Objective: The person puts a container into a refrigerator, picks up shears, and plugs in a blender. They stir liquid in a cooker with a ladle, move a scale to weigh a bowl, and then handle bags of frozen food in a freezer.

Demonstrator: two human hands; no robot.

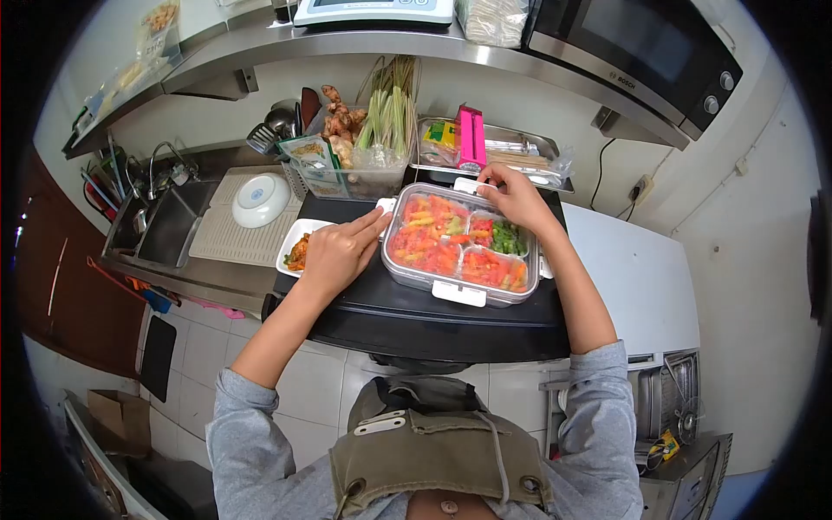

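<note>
A clear lidded food container (pixel 407 279) stands on the black counter in front of me. Through its lid show compartments of chopped red and orange vegetables, with chopped green ones (pixel 506 237) at the right. White latches sit on its sides, including the front latch (pixel 459 293). My left hand (pixel 340 250) lies with fingers stretched out, tips on the left latch (pixel 385 208). At the far edge, my right hand (pixel 513 196) has its fingers bent over the back latch (pixel 469 185). Partly behind my left hand is a small white dish (pixel 288 246) of cooked food.
A bin of ginger and lemongrass (pixel 387 121) and a metal tray (pixel 542 147) with a pink box (pixel 471 137) stand behind. Left are an upturned white bowl (pixel 261 200) and a sink (pixel 178 221). A shelf overhead holds a microwave (pixel 637 52) and scale (pixel 374 12).
</note>
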